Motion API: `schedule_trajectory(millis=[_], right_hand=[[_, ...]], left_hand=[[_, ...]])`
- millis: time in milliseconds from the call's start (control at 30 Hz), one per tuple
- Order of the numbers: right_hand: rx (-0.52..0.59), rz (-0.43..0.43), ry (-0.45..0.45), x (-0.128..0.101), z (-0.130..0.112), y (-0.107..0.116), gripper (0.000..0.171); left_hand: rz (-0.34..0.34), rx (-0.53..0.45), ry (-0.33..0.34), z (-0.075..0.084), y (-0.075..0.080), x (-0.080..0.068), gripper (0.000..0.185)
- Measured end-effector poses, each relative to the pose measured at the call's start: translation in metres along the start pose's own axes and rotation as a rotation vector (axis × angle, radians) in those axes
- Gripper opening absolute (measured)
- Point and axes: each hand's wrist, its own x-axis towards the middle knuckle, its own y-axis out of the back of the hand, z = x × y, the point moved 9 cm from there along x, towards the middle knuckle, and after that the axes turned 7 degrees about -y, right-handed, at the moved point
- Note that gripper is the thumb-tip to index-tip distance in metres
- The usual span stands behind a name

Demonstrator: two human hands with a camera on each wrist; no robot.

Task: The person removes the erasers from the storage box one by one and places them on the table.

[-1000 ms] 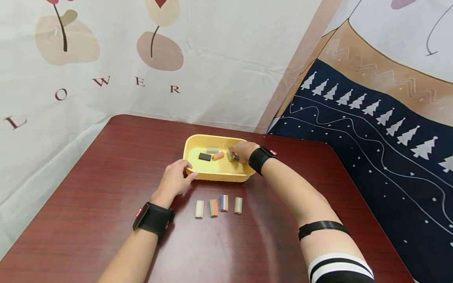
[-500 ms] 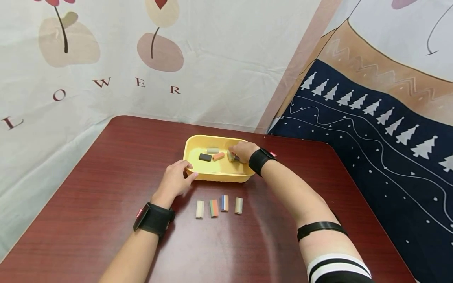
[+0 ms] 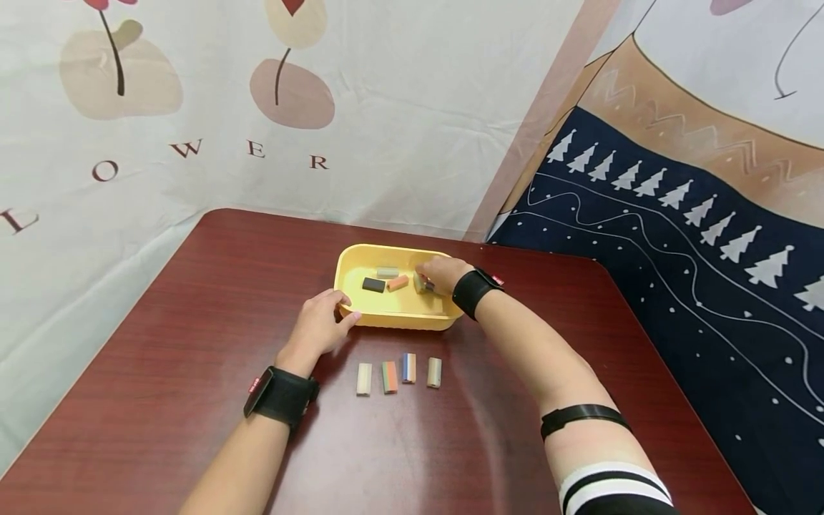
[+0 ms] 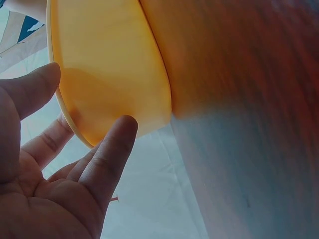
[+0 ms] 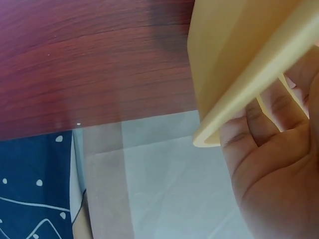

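Observation:
My left hand [image 3: 320, 323] holds the near left corner of a yellow plastic tub [image 3: 399, 322]. In the left wrist view the thumb [image 4: 42, 87] lies at the rim and other fingers lie along the outside. My right hand [image 3: 444, 275] reaches over the tub's right side, fingers bent down inside. At its fingertips are an olive-beige block [image 3: 419, 283] and a dark piece, partly covered by the hand. I cannot tell whether the fingers pinch either. A black block [image 3: 373, 285], an orange block [image 3: 398, 282] and a pale grey-green block [image 3: 387, 272] lie on the tub's floor.
In front of the tub a row of small blocks lies on the dark red table [image 3: 257, 265]: a cream one [image 3: 363, 379], a green-and-orange one [image 3: 389, 378], a blue, white and peach one [image 3: 409, 368], and a beige-grey one [image 3: 434, 373]. Printed cloths hang behind.

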Motion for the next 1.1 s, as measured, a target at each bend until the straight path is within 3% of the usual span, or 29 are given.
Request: schedule_trajectory(millis=[667, 1100], right_hand=[[0.190, 0.036, 0.034, -0.015, 0.000, 0.014, 0.016], [0.298, 0.089, 0.027, -0.051, -0.004, 0.039, 0.020]], left_hand=[[0.008, 0.003, -0.016, -0.001, 0.000, 0.001, 0.029], [-0.003, -0.002, -0.010, -0.001, 0.000, -0.001, 0.031]])
